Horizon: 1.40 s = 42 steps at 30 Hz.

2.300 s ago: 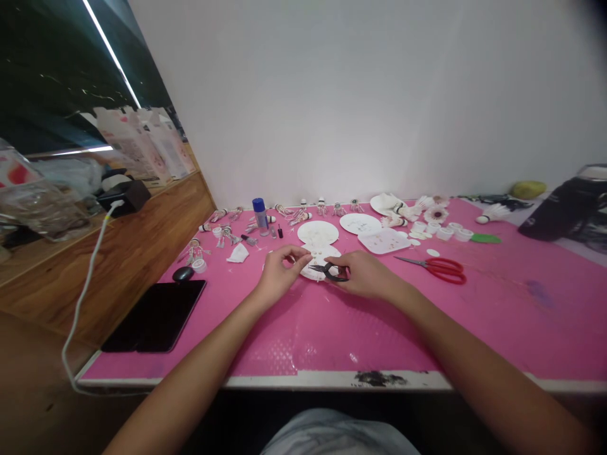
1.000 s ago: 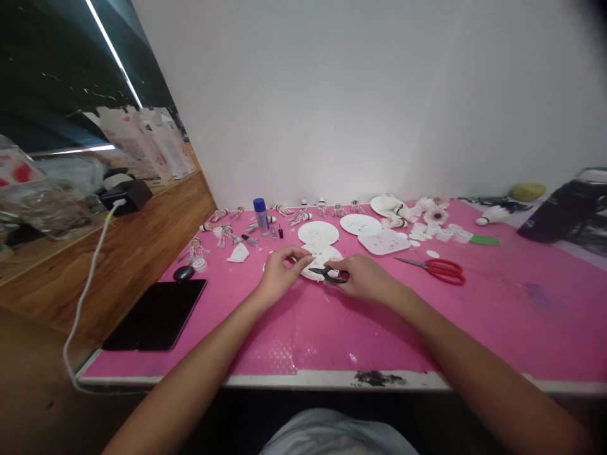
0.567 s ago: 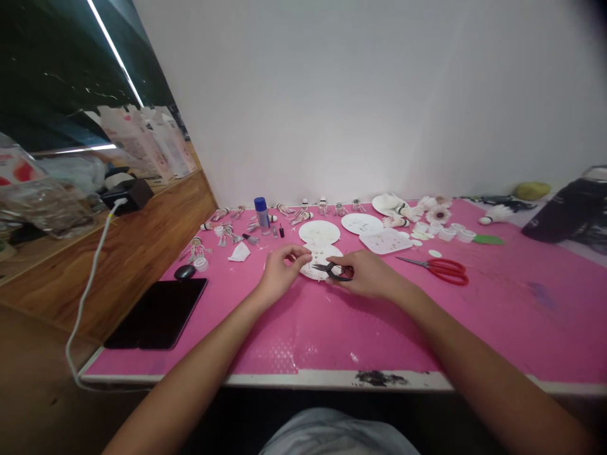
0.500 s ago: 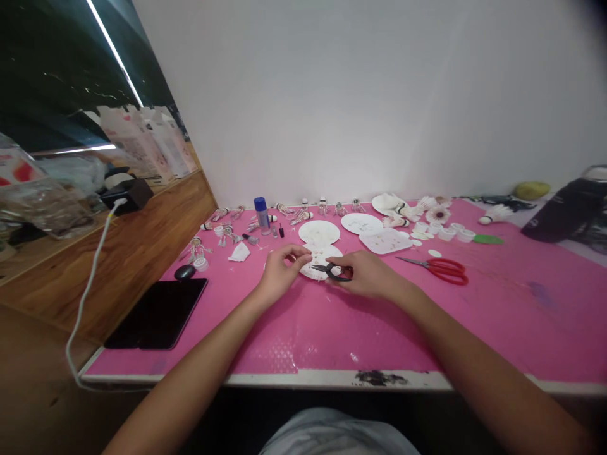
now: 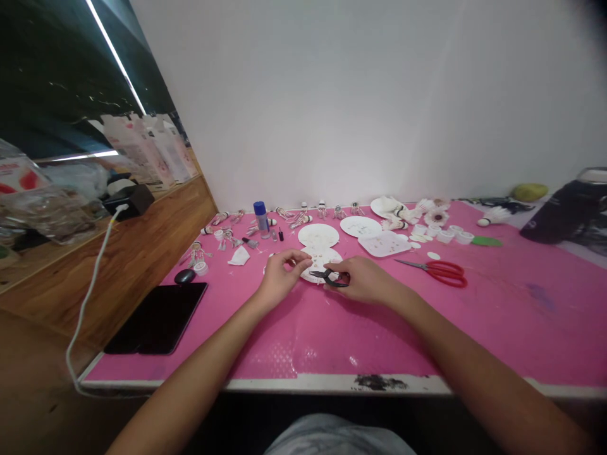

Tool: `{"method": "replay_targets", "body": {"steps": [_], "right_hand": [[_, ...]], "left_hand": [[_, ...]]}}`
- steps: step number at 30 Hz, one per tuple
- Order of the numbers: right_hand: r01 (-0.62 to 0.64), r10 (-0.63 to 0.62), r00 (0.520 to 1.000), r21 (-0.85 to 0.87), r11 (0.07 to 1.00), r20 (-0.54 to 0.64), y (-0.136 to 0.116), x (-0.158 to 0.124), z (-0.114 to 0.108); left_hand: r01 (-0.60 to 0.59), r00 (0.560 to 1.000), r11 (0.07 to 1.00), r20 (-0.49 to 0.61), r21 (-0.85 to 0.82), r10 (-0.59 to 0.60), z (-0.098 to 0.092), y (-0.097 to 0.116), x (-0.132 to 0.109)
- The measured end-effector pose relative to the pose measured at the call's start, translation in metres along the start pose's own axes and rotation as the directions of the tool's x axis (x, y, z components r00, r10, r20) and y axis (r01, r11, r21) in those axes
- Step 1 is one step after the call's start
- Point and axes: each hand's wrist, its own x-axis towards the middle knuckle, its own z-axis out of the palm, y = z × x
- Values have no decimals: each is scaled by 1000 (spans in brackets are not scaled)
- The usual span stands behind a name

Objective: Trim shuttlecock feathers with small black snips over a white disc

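Observation:
My right hand (image 5: 363, 279) is closed round small black pliers (image 5: 332, 278), whose tips point left over a white plate (image 5: 332, 254). To their left, my left hand (image 5: 282, 275) pinches with thumb and index finger; what it holds is too small to make out. Tiny pieces lie on the plate between my hands. Just behind it sits a second white plate (image 5: 318, 235), and a third round plate (image 5: 360, 226) is farther back to the right. A shallow white tray (image 5: 384, 243) with small bits stands beside that one.
Red-handled scissors (image 5: 443, 272) lie to the right. Behind are shuttlecocks (image 5: 493, 216), small white pots and a blue-capped bottle (image 5: 261, 219). A black tablet (image 5: 156, 318) and mouse (image 5: 184, 276) are on the left, a dark bottle (image 5: 564, 208) at the far right.
The view has shifted slightly. The pliers' tips have moved a little left and down, closer to my left fingers. Both hands keep their grips.

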Motion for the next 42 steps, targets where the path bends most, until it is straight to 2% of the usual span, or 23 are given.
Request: {"method": "replay_targets", "body": {"steps": [42], "right_hand": [[-6, 6, 1000, -18, 1000, 12, -1, 0, 1]], "left_hand": [[15, 1000, 1000, 16, -2, -15, 1, -2, -1]]}}
